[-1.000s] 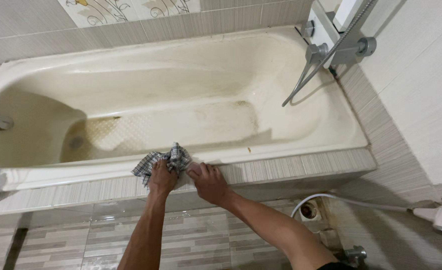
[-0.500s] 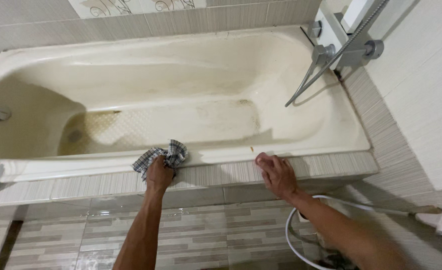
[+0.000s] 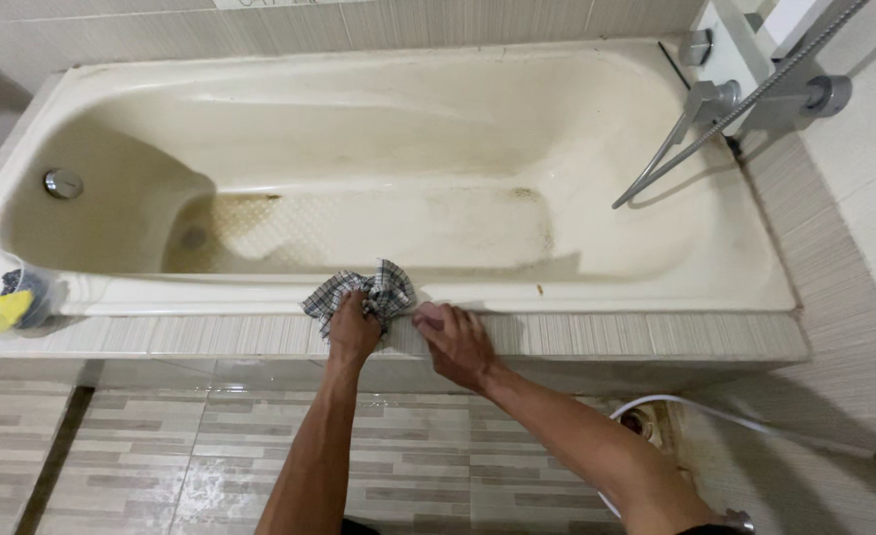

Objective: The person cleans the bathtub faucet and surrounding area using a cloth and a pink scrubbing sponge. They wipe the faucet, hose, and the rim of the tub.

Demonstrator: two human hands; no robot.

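Note:
A cream bathtub (image 3: 656, 287) with brownish stains on its floor fills the upper view. On its near rim lies a crumpled checked cloth (image 3: 383, 287). My left hand (image 3: 352, 332) is closed on the cloth and presses it against the tiled ledge (image 3: 606, 335). Just to its right, my right hand (image 3: 455, 342) rests on the same ledge, its fingertips touching the cloth's edge and holding nothing.
A metal tap with a shower hose (image 3: 725, 109) stands at the tub's right end. A round metal overflow fitting (image 3: 62, 183) sits on the tub's left wall. A small container with a yellow sponge (image 3: 17, 302) stands on the left rim. A white hose (image 3: 755, 424) lies on the wet tiled floor.
My right hand slid out to the right along the ledge, then came back next to the cloth. My left hand stayed on the cloth.

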